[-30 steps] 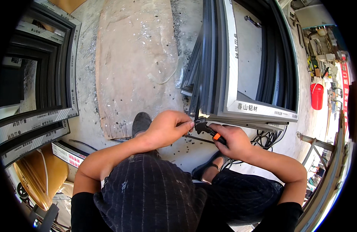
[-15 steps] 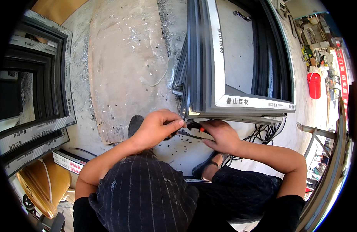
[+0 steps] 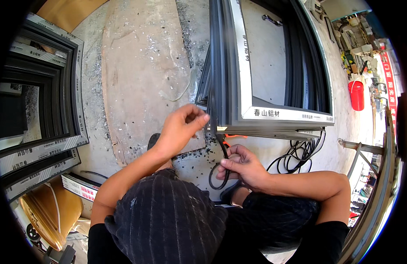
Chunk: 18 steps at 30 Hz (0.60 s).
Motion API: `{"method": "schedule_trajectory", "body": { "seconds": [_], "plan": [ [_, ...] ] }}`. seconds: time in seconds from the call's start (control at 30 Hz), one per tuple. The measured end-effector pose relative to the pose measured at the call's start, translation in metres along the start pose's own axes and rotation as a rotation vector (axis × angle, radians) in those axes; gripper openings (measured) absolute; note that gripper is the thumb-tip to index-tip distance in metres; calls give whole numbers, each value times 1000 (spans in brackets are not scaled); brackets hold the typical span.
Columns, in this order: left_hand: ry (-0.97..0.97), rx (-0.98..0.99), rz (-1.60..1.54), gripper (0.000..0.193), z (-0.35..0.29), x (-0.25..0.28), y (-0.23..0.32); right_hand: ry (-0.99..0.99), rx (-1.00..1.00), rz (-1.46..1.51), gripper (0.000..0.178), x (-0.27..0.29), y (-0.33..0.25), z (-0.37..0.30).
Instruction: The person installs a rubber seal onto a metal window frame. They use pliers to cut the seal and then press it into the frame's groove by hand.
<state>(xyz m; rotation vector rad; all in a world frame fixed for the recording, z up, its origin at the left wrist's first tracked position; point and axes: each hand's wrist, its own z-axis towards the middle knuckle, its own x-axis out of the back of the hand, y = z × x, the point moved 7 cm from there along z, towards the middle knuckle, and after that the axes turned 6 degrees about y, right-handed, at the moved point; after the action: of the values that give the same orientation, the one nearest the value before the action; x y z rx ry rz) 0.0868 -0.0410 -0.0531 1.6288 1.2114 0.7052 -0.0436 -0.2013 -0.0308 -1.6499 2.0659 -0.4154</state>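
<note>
Your right hand [image 3: 244, 167] has its fingers closed on the black strip [image 3: 223, 144], which loops just below the near left corner of the frame [image 3: 296, 116]. Your left hand's [image 3: 178, 131] fingers nearly meet beside that corner; I cannot tell if they grip anything. The loop appears unattached; finished work elsewhere isn't discernible.

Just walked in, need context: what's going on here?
A person's right hand pinches a looped black strip that runs up toward the near left corner of the stacked dark frames. The left hand is beside that corner, half-curled; whether it holds anything can't be made out.
</note>
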Motion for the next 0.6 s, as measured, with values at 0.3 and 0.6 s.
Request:
{"method": "schedule_trajectory", "body": {
  "seconds": [0.3,0.6],
  "plan": [
    [43,16,-127,27,31,-17,-5,-188,-121,-144,29,-16,-10,-10],
    [35,64,-191,24,33,-17,-4,-258,-97,-201,28,-28,-14,-2]
  ]
}}
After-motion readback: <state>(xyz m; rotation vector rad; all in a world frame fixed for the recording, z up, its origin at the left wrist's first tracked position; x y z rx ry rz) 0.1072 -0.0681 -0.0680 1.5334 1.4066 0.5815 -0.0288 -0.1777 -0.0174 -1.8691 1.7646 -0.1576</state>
